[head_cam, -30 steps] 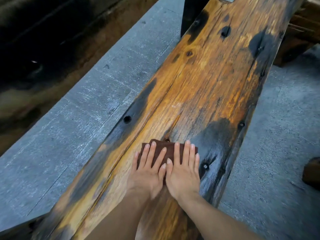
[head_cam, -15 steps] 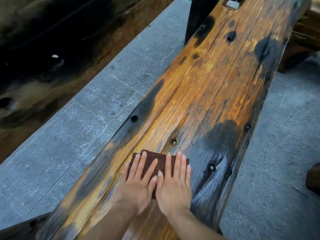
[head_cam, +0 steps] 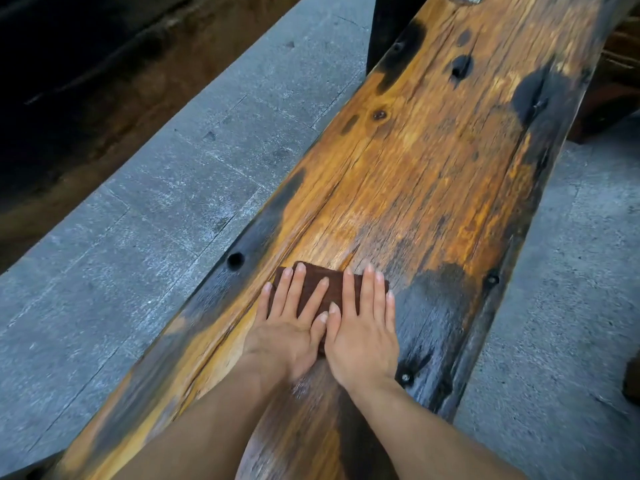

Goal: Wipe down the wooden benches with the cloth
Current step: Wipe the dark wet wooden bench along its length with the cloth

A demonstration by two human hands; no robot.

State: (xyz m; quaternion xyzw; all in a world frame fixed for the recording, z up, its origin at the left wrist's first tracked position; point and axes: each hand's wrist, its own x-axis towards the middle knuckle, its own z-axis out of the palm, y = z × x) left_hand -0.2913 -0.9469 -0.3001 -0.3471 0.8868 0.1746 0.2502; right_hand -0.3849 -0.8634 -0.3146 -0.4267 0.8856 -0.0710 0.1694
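A long wooden bench (head_cam: 426,174), orange-brown with black scorched patches and bolt holes, runs from the lower left to the upper right. A folded dark brown cloth (head_cam: 334,284) lies flat on its top. My left hand (head_cam: 291,323) and my right hand (head_cam: 363,330) press on the cloth side by side, fingers straight and spread, thumbs nearly touching. Most of the cloth is hidden under my palms. The wood just below my hands shines wet.
Grey stone paving (head_cam: 156,220) lies on both sides of the bench. A second dark wooden bench (head_cam: 79,109) runs along the upper left. A black leg (head_cam: 384,29) stands under the far end, and more dark wood (head_cam: 620,81) sits at the upper right.
Both hands pulled the cloth back toward me along the bench, then pushed it forward again. They stay flat on it throughout.
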